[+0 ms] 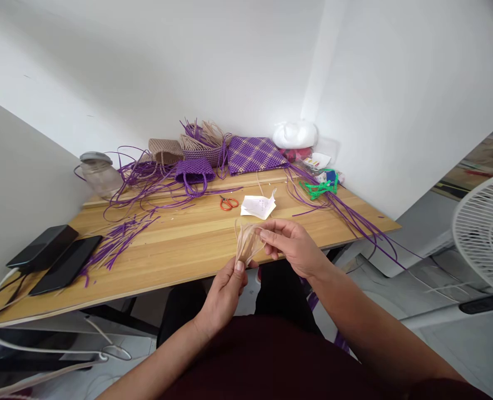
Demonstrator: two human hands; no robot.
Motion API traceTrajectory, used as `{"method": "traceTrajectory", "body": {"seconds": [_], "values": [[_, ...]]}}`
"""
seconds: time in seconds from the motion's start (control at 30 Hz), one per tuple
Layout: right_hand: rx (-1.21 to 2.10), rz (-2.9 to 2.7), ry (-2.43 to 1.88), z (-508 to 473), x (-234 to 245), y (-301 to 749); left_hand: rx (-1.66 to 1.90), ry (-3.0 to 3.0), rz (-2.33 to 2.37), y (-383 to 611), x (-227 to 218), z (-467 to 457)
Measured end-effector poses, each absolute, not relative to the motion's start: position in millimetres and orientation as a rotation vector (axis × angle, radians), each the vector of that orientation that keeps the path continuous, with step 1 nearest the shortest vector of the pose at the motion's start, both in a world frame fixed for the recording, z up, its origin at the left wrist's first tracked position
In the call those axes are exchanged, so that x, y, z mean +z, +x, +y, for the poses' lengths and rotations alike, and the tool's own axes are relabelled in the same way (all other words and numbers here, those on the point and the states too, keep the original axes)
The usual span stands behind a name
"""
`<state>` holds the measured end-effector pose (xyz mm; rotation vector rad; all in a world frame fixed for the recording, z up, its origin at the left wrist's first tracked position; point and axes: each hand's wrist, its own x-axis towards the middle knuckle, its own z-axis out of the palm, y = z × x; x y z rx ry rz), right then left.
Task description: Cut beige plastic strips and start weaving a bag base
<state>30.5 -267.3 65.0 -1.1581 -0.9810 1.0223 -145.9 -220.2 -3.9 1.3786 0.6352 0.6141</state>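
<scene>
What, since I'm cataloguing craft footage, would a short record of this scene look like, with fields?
left hand: grips a bundle of beige strips near its lower end
right hand: pinches the same strips higher up
surface: wooden table
tool: orange-handled scissors, left of creased white paper
woven pieces: purple basket with handle; purple-and-beige checked piece
offcuts: short purple strips, near the black phone
container: lidded clear jar, far left
off the table: white fan, right

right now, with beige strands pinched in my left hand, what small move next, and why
I'd probably use the right hand to ease one of the beige strands apart: that hand is at their loose, fanned part, while the left hand pinches them lower down.
</scene>
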Motion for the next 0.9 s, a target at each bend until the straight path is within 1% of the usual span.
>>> {"method": "traceTrajectory", "body": {"seconds": [0.27,0.53,0.7,0.8,0.9], "values": [[1.002,-0.908,-1.079,-281,66,26,0.678,1.449,0.718,-147,1,-225],[1.226,-0.883,-0.939,-290,65,28,0.723,1.437,0.725,-145,3,-230],[1.255,-0.925,-0.960,-293,62,34,0.732,1.413,0.708,-145,3,-231],[1.185,-0.995,-0.991,-295,63,32,0.731,1.446,0.731,-145,1,-231],[0.927,-1.060,-1.086,-295,63,27,0.741,1.525,0.758,-145,-1,-230]]}}
